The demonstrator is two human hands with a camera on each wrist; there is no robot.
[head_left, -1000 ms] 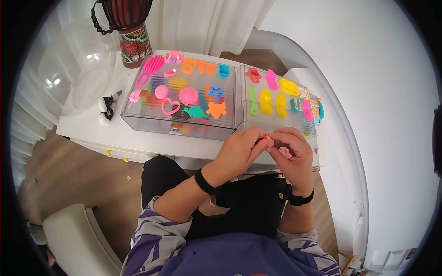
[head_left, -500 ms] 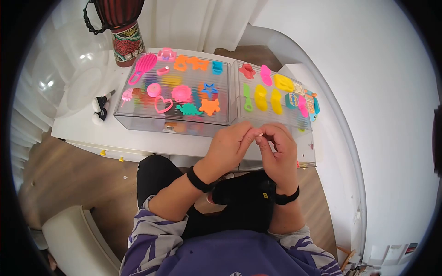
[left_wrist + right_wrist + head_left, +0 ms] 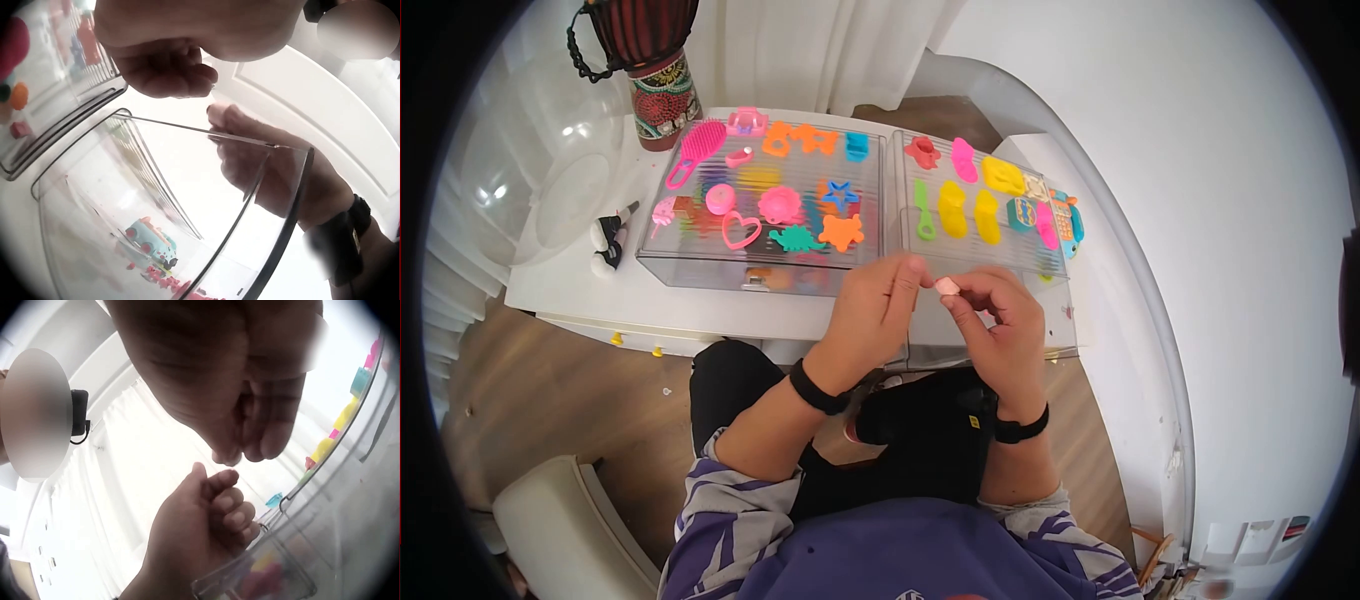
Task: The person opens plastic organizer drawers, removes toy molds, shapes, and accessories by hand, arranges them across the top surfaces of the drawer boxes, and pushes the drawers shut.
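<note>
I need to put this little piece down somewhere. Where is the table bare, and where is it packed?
Bare table runs along the near edge, in front of the left clear box. The box tops are crowded with toys, like the heart and star. The right hand pinches the pale piece.

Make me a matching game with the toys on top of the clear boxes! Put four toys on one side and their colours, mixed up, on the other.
Toys:
1. hairbrush
2. star with a hole
3. dinosaur
4. solid star

Colours:
A. orange
B. pink
C. blue
D. green

Pairs: 1-B, 2-C, 3-D, 4-A
</note>
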